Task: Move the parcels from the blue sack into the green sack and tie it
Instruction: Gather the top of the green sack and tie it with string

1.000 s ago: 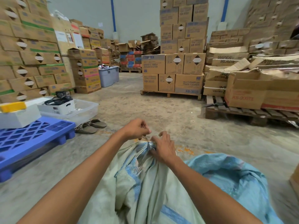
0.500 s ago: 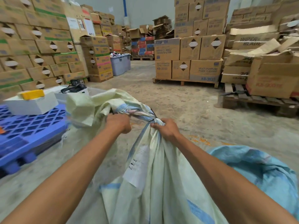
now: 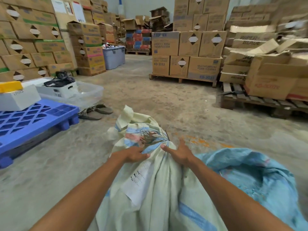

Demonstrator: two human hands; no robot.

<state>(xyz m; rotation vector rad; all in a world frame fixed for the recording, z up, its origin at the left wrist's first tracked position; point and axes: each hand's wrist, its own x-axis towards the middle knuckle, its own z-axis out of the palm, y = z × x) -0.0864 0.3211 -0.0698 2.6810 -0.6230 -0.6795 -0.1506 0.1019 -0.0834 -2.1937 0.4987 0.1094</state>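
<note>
The concrete floor (image 3: 166,100) carried both sacks, with a blue pallet (image 3: 33,117) well apart on my left.

The green sack (image 3: 160,189) stood directly before me, full-bodied and upright between my forearms. The blue sack (image 3: 250,177) lay just beside it on my right, slumped, with its mouth open. No parcels were visible in either sack. From the slack blue one and the bulging green one I judged the transfer complete.

My left hand (image 3: 131,155) gripped a fold of green sacking just below the neck, its fingers (image 3: 143,154) curled into the cloth. My right hand (image 3: 180,155) rested on the sack on the other side of the neck, fingers spread wide and straight, holding nothing.

The neck (image 3: 155,140) was gathered and twisted into a bunch, with loose cloth flaring beyond it. I could not tell whether a knot had been fully drawn.

Assessment: the tying step was in hand, at or near its end. The next move called for the right hand to close on the loose end and pull against the left, testing that the closure held.
</note>
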